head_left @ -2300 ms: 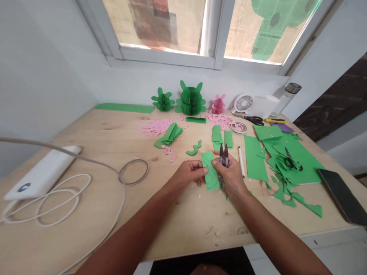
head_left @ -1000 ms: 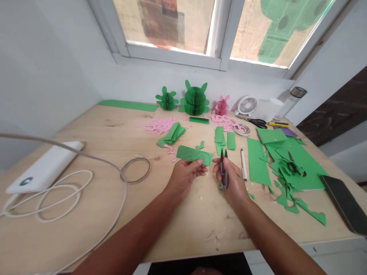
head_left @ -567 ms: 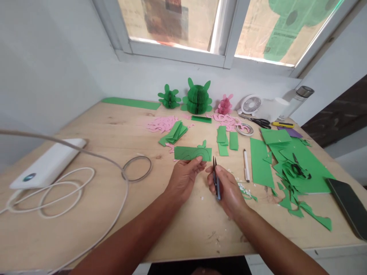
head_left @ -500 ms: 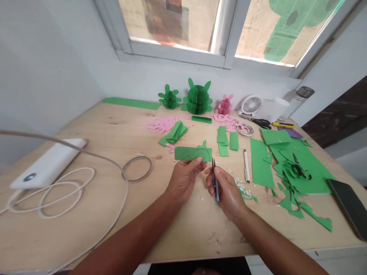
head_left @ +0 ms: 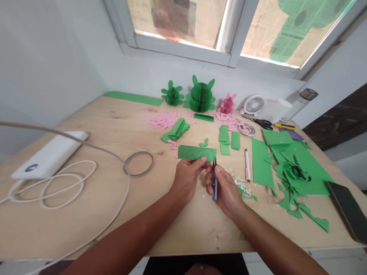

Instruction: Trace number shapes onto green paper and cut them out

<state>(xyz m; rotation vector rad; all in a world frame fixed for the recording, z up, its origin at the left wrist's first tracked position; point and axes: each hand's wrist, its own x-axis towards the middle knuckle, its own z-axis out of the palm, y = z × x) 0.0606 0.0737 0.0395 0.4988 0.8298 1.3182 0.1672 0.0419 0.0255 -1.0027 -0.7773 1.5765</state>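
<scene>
My left hand (head_left: 187, 176) pinches the lower edge of a green paper strip (head_left: 196, 152) with curved pencil lines, holding it level above the wooden table (head_left: 114, 214). My right hand (head_left: 226, 187) is closed around small thread snips (head_left: 214, 179), whose tips point up and touch the strip's lower right corner. Tiny white and green offcuts (head_left: 242, 188) lie on the table just right of that hand.
A white pen (head_left: 247, 170), green sheets and scraps (head_left: 286, 164), a phone (head_left: 346, 210), tape roll (head_left: 246, 129) and black scissors (head_left: 262, 123) lie to the right. Paper cactus models (head_left: 202, 99) and a small fan (head_left: 254, 104) stand at the back. A white power bank (head_left: 50, 154) and cable (head_left: 86, 179) lie left.
My left hand turned the green strip from upright to level and raised it. My right hand brought the snips up until their tips met the strip's right end.
</scene>
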